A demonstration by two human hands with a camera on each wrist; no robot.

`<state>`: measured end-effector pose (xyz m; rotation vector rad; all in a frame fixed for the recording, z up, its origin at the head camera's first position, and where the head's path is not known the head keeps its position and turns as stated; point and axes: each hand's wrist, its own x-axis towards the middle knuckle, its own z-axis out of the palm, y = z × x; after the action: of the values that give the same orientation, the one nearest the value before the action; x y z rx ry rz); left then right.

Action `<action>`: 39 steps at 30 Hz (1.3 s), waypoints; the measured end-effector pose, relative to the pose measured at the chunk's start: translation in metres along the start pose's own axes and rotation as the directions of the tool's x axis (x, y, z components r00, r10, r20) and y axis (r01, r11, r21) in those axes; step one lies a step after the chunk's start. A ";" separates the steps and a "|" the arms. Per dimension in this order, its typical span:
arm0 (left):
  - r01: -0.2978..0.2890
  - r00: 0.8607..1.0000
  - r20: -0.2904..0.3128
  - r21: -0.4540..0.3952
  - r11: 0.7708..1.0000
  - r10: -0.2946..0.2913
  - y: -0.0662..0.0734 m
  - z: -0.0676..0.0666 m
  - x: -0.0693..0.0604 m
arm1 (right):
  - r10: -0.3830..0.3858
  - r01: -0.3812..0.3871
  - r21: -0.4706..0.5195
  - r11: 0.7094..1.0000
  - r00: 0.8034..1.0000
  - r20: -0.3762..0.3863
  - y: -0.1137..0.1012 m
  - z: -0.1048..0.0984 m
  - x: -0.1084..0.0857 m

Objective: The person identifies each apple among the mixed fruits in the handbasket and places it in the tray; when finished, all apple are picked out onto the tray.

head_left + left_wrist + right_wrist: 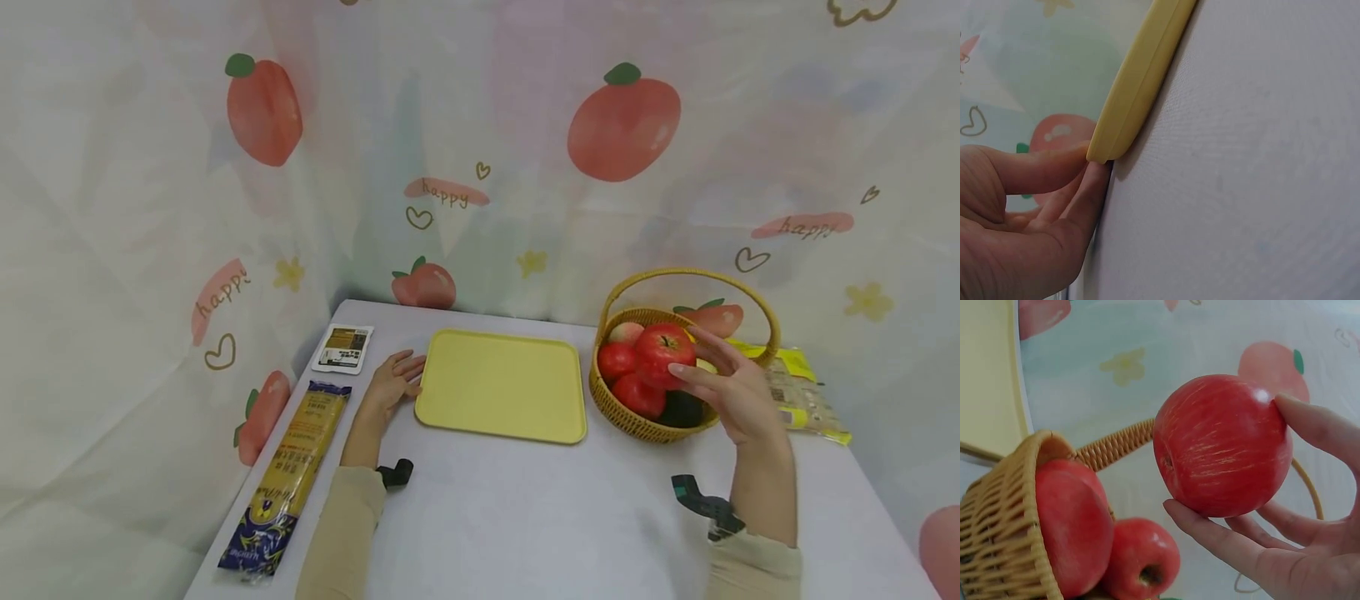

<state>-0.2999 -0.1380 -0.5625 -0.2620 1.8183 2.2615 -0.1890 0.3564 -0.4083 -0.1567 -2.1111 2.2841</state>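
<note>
My right hand [738, 396] holds a red apple [1222, 447] between thumb and fingers, just above the fruit in the wicker basket [630, 421]. More red fruit [1141, 556] lies in the basket under it, along with a dark item [682, 410] partly hidden by the hand. My left hand [390, 387] is at the left edge of the yellow tray [498, 387], which lies flat on the table. In the left wrist view the thumb [1047, 169] meets the tray's rim while the fingers touch it from below, pinching the edge.
Left of the tray lie a long spaghetti packet [288, 479] and a small white packet [342, 348] with a dark label. A yellow and clear bag [802, 392] sits behind and right of the basket, whose tall handle [690, 272] arches upward. Printed cloth [525, 233] hangs around the table.
</note>
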 end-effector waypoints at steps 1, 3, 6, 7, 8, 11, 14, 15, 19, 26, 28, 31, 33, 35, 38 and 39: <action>0.000 1.000 0.001 0.000 1.000 0.000 0.001 0.000 -0.001 | -0.005 0.005 0.000 1.000 1.000 0.004 0.000 0.003 0.001; 0.003 1.000 0.002 0.002 1.000 -0.003 0.001 0.000 -0.002 | -0.019 0.019 -0.004 1.000 1.000 0.016 0.000 0.009 0.002; 0.008 1.000 0.002 0.007 1.000 -0.008 0.002 0.000 -0.003 | -0.047 0.047 -0.010 0.999 0.998 0.044 0.001 0.018 0.006; 0.008 1.000 0.003 0.008 1.000 -0.008 0.002 0.000 -0.003 | -0.059 0.059 -0.010 0.998 0.997 0.054 0.002 0.021 0.007; 0.009 1.000 0.002 0.010 1.000 -0.009 0.002 0.000 -0.002 | -0.067 0.068 -0.005 0.998 0.996 0.063 0.002 0.025 0.008; 0.005 1.000 0.004 0.015 1.000 -0.005 0.002 0.001 -0.001 | -0.083 0.083 0.009 0.997 0.993 0.085 0.004 0.033 0.013; 0.001 1.000 0.001 0.018 1.000 -0.001 0.003 0.001 -0.001 | -0.070 0.070 0.005 0.998 0.993 0.095 0.005 0.042 0.019; -0.001 1.000 0.000 0.020 1.000 0.001 0.003 0.001 -0.001 | -0.062 0.063 -0.003 0.998 0.993 0.100 0.006 0.045 0.021; -0.001 1.000 0.001 0.020 1.000 0.001 0.002 0.001 0.000 | -0.039 0.043 -0.037 0.998 0.993 0.112 0.006 0.058 0.027; -0.006 1.000 0.009 0.016 1.000 0.006 0.000 0.000 0.001 | -0.026 0.024 0.018 1.000 0.993 0.114 0.009 0.076 0.037; -0.008 1.000 0.012 0.009 1.000 0.008 0.001 0.000 0.001 | -0.025 0.022 0.025 0.999 0.993 0.114 0.011 0.081 0.040; -0.007 1.000 0.015 -0.007 1.000 0.007 0.001 0.000 0.000 | -0.029 0.025 0.033 0.999 0.993 0.118 0.014 0.089 0.043; -0.008 1.000 0.020 -0.014 1.000 0.008 0.002 0.000 0.000 | -0.030 0.027 0.025 0.999 0.992 0.126 0.016 0.094 0.046; -0.006 1.000 0.023 -0.016 1.000 0.006 0.002 0.000 0.000 | -0.028 0.027 0.010 1.000 0.990 0.136 0.018 0.098 0.048; -0.008 1.000 0.025 -0.018 1.000 0.008 0.002 0.000 -0.001 | -0.023 0.024 -0.006 1.000 0.985 0.170 0.021 0.104 0.053; -0.008 1.000 0.024 -0.020 1.000 0.008 0.002 -0.001 -0.002 | -0.017 0.018 -0.003 1.000 0.983 0.182 0.022 0.106 0.056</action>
<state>-0.2988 -0.1391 -0.5603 -0.2310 1.7885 2.2797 -0.2529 0.2543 -0.4256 0.0744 -2.1902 2.3668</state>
